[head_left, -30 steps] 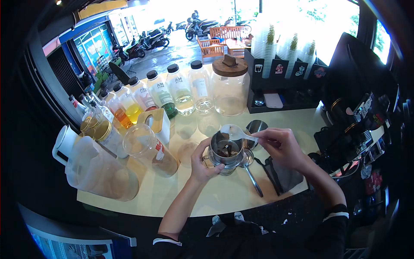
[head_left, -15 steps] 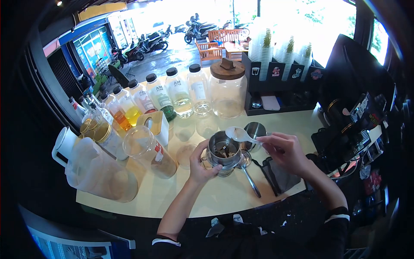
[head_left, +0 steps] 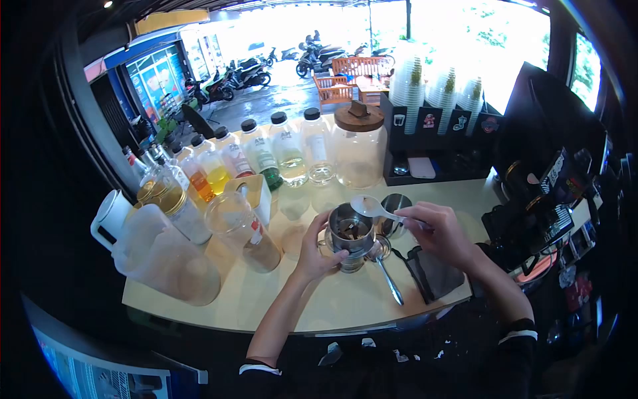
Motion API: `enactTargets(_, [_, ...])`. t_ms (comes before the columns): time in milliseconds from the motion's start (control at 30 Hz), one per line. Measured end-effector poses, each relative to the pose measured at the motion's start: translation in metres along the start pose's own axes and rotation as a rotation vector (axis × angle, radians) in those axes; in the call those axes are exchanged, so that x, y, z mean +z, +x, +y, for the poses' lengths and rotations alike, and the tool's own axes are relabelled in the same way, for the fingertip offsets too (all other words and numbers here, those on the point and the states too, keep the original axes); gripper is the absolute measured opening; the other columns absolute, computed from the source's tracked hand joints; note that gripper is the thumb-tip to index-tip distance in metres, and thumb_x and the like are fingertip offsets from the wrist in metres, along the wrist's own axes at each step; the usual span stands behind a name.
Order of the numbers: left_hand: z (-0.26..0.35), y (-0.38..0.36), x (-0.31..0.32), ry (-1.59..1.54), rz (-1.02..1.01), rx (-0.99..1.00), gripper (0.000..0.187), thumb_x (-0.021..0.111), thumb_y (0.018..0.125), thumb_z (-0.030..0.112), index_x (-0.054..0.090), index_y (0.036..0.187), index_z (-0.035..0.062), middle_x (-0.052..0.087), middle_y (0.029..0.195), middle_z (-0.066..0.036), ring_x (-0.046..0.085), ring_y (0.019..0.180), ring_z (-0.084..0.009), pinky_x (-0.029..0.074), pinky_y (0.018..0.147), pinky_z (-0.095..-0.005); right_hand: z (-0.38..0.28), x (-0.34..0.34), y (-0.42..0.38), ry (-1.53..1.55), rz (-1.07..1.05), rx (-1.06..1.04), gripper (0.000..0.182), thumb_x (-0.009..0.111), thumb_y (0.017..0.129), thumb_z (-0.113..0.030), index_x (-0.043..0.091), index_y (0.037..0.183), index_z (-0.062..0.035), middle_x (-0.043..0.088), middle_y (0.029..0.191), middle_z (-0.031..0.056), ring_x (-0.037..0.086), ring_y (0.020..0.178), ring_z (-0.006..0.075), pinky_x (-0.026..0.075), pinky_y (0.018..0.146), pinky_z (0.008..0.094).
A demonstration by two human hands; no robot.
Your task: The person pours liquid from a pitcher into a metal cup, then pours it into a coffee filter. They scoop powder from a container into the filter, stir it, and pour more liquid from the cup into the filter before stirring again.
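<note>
My left hand (head_left: 318, 254) is wrapped round a metal cup (head_left: 352, 245) that sits on a glass vessel. Dark bits and something pale lie inside the cup. In my right hand (head_left: 435, 229) is a white plastic spoon (head_left: 365, 205), its bowl over the cup's back rim. A second metal cup (head_left: 397, 205) stands just behind the spoon. Right of the glass vessel, a metal spoon (head_left: 391, 284) lies on the counter. A dark folded cloth (head_left: 435, 274) is below my right hand.
At the left stand a large plastic jug (head_left: 166, 256), a tall clear container (head_left: 249, 236) and a white box (head_left: 258, 193). Several bottles (head_left: 290, 154) and a wooden-lidded jar (head_left: 359, 153) line the back. A black holder (head_left: 435, 149) carries stacked cups at back right.
The whole view has shifted slightly, so the bottles and holder sit lower and further right. Both hands keep nearly the same hold and position over the cup.
</note>
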State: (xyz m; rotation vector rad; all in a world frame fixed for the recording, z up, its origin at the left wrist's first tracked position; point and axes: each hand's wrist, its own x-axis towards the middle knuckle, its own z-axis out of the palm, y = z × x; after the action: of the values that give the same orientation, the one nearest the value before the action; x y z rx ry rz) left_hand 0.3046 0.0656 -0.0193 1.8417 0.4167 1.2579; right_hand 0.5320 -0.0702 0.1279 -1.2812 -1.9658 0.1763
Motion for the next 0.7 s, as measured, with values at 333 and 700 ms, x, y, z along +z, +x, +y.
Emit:
enactTargets(333, [0.076, -0.032, -0.039, 0.347, 0.008, -0.091, 0.076, 0.076, 0.075, 0.026, 0.036, 0.137, 0.007, 0.045, 0.134, -0.013, 0.043, 0.127, -0.0273, 0.039, 0.101, -0.0423, -0.045, 0.051, 0.098, 0.094, -0.061, -0.29, 0.014, 0.055, 0.083, -0.005, 0.062, 0.093, 0.0007, 0.063, 0.083, 0.0174, 0.063, 0.079, 0.0347, 0.049, 0.072, 0.0417])
enactTargets(700, [0.102, -0.086, -0.077, 0.402, 0.119, -0.17, 0.051, 0.071, 0.081, 0.017, 0.051, 0.127, 0.0067, 0.056, 0.123, -0.01, 0.054, 0.116, -0.0242, 0.044, 0.098, -0.039, -0.094, 0.141, 0.179, -0.631, -0.259, -0.673, 0.02, 0.06, 0.075, -0.008, 0.067, 0.094, -0.0109, 0.065, 0.089, 0.0024, 0.058, 0.097, 0.0203, 0.04, 0.087, 0.0384])
